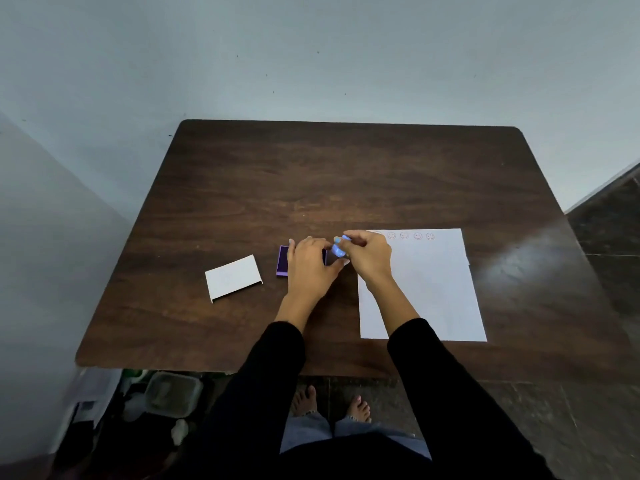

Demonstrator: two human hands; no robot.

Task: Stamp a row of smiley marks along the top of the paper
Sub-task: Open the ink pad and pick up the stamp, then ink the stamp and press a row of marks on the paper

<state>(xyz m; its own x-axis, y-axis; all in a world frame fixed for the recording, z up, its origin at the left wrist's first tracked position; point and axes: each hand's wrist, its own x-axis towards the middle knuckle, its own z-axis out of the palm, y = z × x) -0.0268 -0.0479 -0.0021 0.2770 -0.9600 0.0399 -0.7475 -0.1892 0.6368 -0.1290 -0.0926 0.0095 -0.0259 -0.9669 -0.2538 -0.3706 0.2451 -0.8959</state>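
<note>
A white sheet of paper lies on the right part of the dark wooden table. Several red smiley marks run along its top edge, and my right hand hides the leftmost part of that row. My right hand holds a small light-blue stamp, tilted, at the paper's top left corner. A purple ink pad sits just left of the paper. My left hand rests on the pad and covers most of it, its thumb reaching toward the stamp.
A white lid or card lies on the table left of the ink pad. Walls stand behind and to the left. Boxes and clutter sit on the floor under the table's near left corner. My bare feet show below.
</note>
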